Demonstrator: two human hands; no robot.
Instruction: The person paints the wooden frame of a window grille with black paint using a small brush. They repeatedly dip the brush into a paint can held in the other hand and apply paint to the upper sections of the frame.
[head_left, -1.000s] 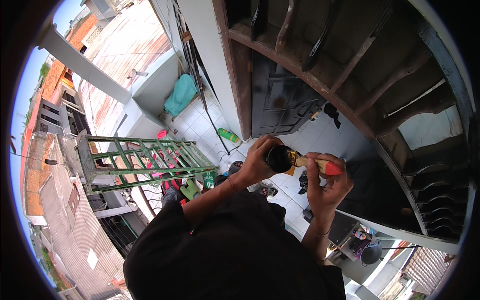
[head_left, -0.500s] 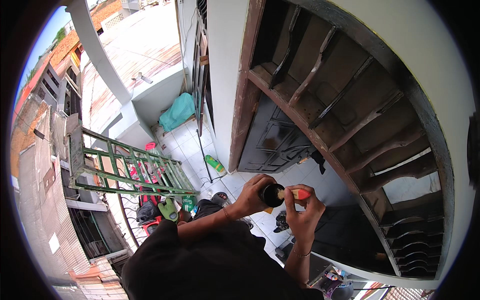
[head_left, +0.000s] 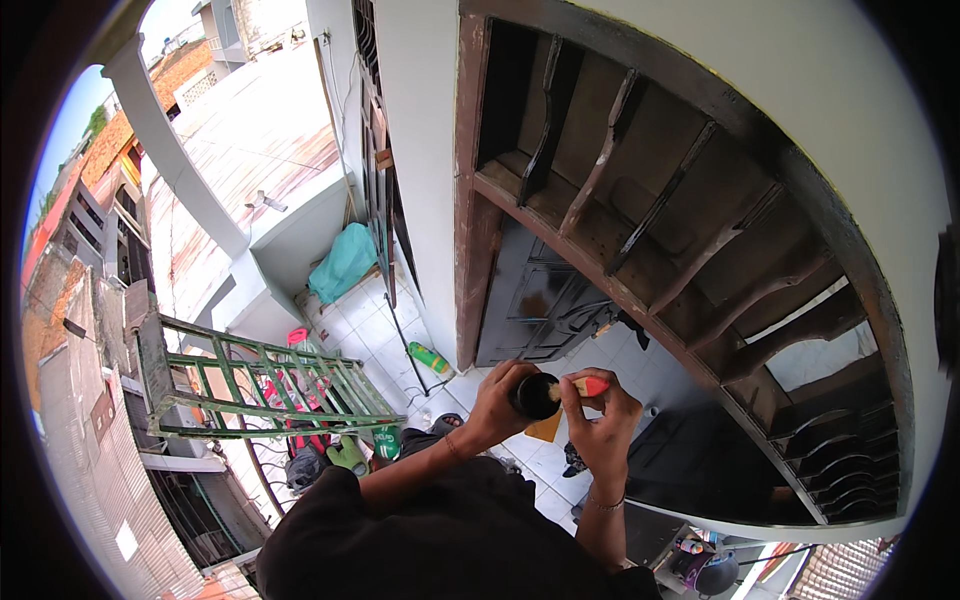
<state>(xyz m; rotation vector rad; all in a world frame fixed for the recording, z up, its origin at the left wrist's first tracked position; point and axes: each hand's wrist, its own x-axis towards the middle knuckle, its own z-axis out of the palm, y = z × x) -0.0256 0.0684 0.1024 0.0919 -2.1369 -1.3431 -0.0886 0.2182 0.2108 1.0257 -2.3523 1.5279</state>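
My left hand (head_left: 490, 408) is wrapped round a small round container (head_left: 536, 397), black inside, its mouth tilted up toward me. Pinched in my right hand (head_left: 608, 430) is a paintbrush (head_left: 592, 386) with a red-ended handle. Its pale bristles point left and lie at the container's right rim; I cannot tell whether they touch it. Both hands are close together in front of my dark shirt, high above the tiled floor.
A green stepladder (head_left: 270, 385) stands at my left. To the right is an arched wooden frame (head_left: 625, 258) with wavy slats, partly dark-coated, above a black door (head_left: 535, 295). A green bottle (head_left: 428, 357) and a teal cloth bundle (head_left: 343, 262) lie on the floor.
The whole view has shifted, with the arched frame a little farther left. My hands keep their grips; the brush stays by the container's rim.
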